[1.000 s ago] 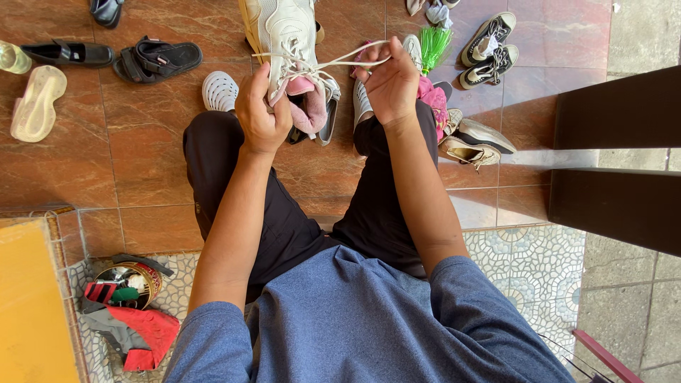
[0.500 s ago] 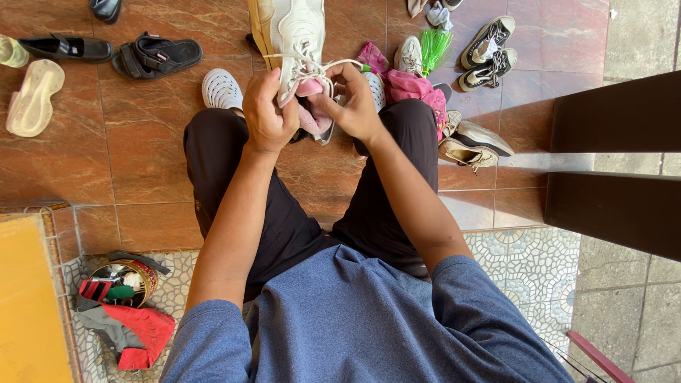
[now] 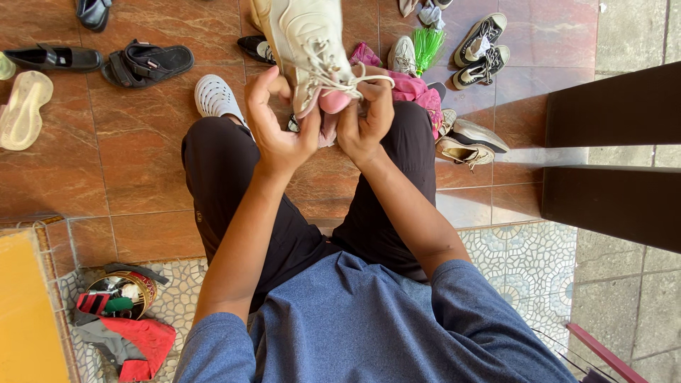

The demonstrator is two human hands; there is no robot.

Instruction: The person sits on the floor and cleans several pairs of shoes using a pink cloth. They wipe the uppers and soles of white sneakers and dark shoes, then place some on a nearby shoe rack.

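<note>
White sneaker's (image 3: pixel 305 35) toe beyond the top edge, heel behind both hands.

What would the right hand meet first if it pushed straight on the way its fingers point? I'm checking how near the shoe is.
The right hand points away from the body, its fingers already on the lace of the white sneaker, so it would likely meet the sneaker's pink collar first.
</note>
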